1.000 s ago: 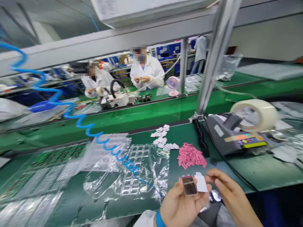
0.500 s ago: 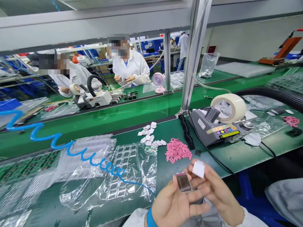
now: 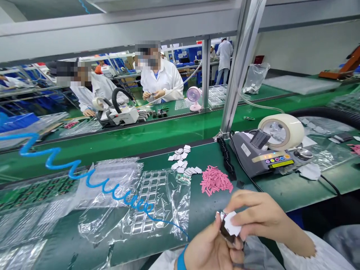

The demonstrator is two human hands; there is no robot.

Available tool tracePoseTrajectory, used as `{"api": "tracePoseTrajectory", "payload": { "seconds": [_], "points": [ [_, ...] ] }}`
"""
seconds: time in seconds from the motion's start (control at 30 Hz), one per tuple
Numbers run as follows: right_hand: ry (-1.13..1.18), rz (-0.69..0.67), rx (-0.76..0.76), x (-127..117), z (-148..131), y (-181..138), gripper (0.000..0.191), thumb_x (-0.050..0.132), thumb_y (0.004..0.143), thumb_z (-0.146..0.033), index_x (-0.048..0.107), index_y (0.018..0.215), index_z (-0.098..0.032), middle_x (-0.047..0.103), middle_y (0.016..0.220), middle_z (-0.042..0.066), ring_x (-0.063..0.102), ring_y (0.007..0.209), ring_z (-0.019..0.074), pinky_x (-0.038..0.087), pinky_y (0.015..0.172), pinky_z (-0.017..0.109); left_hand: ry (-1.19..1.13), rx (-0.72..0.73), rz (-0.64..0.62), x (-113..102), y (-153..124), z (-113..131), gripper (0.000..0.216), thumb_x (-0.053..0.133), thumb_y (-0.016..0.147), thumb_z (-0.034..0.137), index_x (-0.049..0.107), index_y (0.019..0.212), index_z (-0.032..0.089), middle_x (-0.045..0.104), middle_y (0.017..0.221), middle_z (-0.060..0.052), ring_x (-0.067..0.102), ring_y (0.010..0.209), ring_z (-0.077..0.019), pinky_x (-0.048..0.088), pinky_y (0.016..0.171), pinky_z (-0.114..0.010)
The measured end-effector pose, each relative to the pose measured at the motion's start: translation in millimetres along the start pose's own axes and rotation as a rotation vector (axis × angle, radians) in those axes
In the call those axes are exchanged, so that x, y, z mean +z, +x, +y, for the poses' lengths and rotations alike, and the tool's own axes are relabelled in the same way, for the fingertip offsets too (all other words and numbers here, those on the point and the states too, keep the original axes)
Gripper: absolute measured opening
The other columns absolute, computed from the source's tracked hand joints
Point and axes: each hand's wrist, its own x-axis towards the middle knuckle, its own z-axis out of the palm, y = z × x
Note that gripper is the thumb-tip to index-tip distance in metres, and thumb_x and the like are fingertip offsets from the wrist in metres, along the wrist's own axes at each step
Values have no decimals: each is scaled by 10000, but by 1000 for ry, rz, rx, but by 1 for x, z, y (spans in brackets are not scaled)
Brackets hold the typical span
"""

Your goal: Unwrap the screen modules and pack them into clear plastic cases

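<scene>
A small dark module with a shiny metal edge (image 3: 226, 229) rests in my left hand (image 3: 209, 247), gripped between thumb and fingers and tilted. My right hand (image 3: 260, 217) pinches a white square pad (image 3: 232, 224) and holds it against the module's dark face, covering part of it. A blue band (image 3: 181, 259) circles my left wrist. Just beyond my hands lies a heap of pink strips (image 3: 216, 180). Further left on the green bench is a loose group of white square pads (image 3: 180, 161).
A grey tape dispenser (image 3: 261, 153) with a large tape roll stands at right. Clear plastic trays (image 3: 149, 200) in film lie left, under a coiled blue cord (image 3: 112, 191). Green circuit boards (image 3: 39, 191) are farther left. A metal post (image 3: 239, 71) rises behind; co-workers sit across.
My right hand has turned over and brought the white pad onto the module, which is now more tilted in my left hand. The view has shifted slightly left.
</scene>
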Motion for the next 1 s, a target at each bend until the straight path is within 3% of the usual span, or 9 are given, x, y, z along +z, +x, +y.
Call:
{"api": "tracePoseTrajectory", "payload": {
  "seconds": [0.2,0.4,0.5,0.6,0.7,0.77,0.83,1.0],
  "points": [
    [-38,-154,-20,-1,5,6,190,584,855,-270,688,1011,-304,691,998,23,605,862,156,500,753,315,-32,-18,51,0,1,-2,436,594,774,488,639,814,56,584,600,26,467,491,-52,342,771,-344],
    [-173,-178,-80,0,-10,6,179,540,872,-142,666,981,-209,675,980,57,572,836,123,508,684,223,-28,-36,67,0,5,-3,351,677,717,442,584,644,111,598,591,16,456,468,-42,361,764,-320],
    [-276,-180,-105,2,-21,6,164,502,894,-161,656,937,-199,660,997,67,568,839,126,506,718,233,18,8,19,-1,6,-5,320,701,706,407,609,684,102,602,596,22,452,468,-34,385,756,-298],
    [-396,-105,-59,12,-28,1,172,507,894,-272,654,836,-204,636,992,87,563,849,166,508,710,291,47,189,-6,0,4,-8,328,731,685,385,655,800,87,629,660,-8,541,562,-65,391,670,-244],
    [-458,111,-57,28,-29,-9,114,538,868,-263,625,830,-199,627,874,82,542,745,166,494,626,299,83,332,-12,3,2,-10,300,733,688,359,676,787,82,629,675,-27,587,623,-93,373,586,-208],
    [-468,221,-85,38,-27,-16,35,588,809,-176,603,835,-194,622,843,75,519,690,152,485,589,284,133,365,-33,6,1,-11,292,732,689,350,682,748,69,621,656,-37,586,607,-100,382,584,-212],
    [-437,236,-68,44,-26,-23,125,639,734,-120,591,819,-198,607,841,67,500,646,136,468,527,252,179,381,-47,9,1,-12,321,733,686,351,688,757,41,623,676,-60,585,615,-107,396,613,-220],
    [-93,267,145,53,-22,-34,151,640,726,-96,588,790,-222,508,896,24,482,530,52,383,395,169,133,316,-29,13,4,-15,376,723,688,385,696,864,54,626,725,-56,610,698,-131,421,714,-251]
  ]
}}
